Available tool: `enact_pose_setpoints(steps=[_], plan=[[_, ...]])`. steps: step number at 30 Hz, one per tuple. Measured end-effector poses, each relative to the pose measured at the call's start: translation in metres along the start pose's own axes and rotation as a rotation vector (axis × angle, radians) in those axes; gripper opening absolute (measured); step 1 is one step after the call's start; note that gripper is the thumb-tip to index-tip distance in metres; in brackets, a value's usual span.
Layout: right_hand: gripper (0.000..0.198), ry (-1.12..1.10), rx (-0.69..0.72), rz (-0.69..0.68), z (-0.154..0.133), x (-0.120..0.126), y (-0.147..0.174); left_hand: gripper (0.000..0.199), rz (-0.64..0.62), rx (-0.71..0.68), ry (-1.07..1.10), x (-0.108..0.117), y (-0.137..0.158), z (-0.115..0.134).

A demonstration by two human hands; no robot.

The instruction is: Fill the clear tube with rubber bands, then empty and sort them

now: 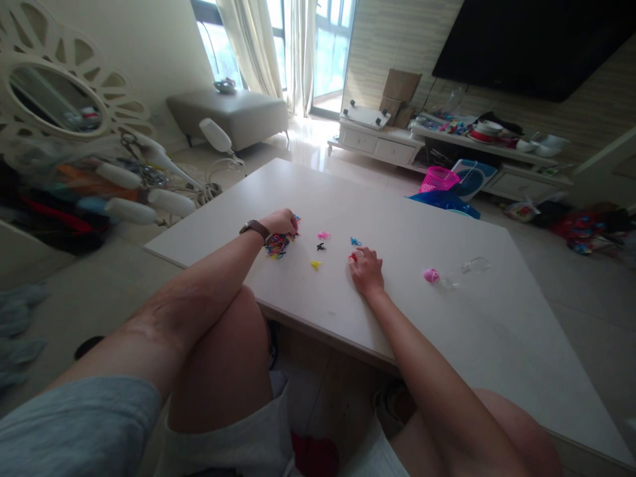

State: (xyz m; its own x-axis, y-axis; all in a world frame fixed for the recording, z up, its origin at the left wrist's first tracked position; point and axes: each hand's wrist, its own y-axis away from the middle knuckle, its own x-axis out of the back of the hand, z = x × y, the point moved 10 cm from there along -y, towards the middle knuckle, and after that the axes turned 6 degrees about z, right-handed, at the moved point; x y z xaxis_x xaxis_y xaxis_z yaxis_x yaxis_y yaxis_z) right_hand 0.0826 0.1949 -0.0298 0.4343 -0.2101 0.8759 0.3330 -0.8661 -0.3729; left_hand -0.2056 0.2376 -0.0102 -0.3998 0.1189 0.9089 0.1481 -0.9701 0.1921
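Observation:
On the white table, a mixed heap of small coloured rubber bands (278,246) lies under and beside my left hand (282,222). That hand wears a brown-strapped watch, and its bent fingers pinch at red and pink bands on the heap's far edge; the fingertips are partly hidden. My right hand (366,269) rests on the table, fingers curled around small red rubber bands (352,257) by the thumb. Between the hands sit little single-colour clusters: pink bands (324,235), black bands (321,246) and yellow bands (316,265). Blue bands (355,242) lie just beyond my right fingers.
Right of my right hand, a pink object (431,275) lies near a clear plastic piece (476,265). The near table edge (318,327) runs above my knees. Beyond the table stand a pink basket (439,179), a low cabinet (375,144) and an upholstered bench (233,114).

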Motion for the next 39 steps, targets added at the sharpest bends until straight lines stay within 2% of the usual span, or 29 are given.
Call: enact_pose_setpoints(steps=[12, 25, 34, 39], plan=[[0.028, 0.016, 0.010, -0.006, 0.001, -0.002, 0.000, 0.028, -0.027, -0.019, -0.051, -0.010, 0.002, 0.009], [0.026, 0.020, 0.010, -0.018, 0.000, -0.002, 0.000, 0.030, -0.019, -0.010, -0.169, -0.017, -0.009, 0.000], [0.026, 0.011, 0.018, -0.018, -0.002, -0.002, 0.000, 0.029, -0.034, -0.039, -0.194, -0.011, -0.004, 0.005], [0.026, 0.012, 0.018, -0.018, -0.001, -0.002, 0.000, 0.027, 0.015, -0.057, -0.122, -0.003, -0.006, 0.002]])
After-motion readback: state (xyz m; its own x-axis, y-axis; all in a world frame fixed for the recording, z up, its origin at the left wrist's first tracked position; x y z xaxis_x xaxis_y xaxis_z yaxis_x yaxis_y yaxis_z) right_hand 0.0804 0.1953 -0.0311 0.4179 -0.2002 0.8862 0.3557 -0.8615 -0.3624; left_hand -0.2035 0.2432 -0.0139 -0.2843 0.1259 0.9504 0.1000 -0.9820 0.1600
